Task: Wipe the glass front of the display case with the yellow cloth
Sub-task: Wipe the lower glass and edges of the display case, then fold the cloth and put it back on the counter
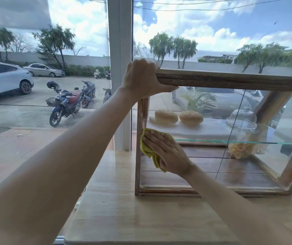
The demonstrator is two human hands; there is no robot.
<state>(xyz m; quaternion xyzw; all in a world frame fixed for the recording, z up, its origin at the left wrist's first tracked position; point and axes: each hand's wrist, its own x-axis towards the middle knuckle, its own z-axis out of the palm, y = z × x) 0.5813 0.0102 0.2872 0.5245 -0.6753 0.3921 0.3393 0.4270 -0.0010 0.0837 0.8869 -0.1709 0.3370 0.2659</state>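
Note:
A wood-framed display case [230, 79] with a glass front [203, 163] stands on a light wooden counter. My left hand [143, 78] grips the case's top left corner, fingers over the top edge and thumb under the frame. My right hand [166, 151] lies flat on the yellow cloth [148, 151], pressing it against the left part of the glass, close to the left frame post. The cloth is bunched and mostly hidden beneath my palm.
Inside the case, two sesame buns [178, 117] and a glass dome [242, 117] sit on a glass shelf [265, 143], with a bag of snacks [240, 149] below. The wooden counter [133, 218] extends toward me. A large window [53, 85] behind shows parked motorbikes and cars.

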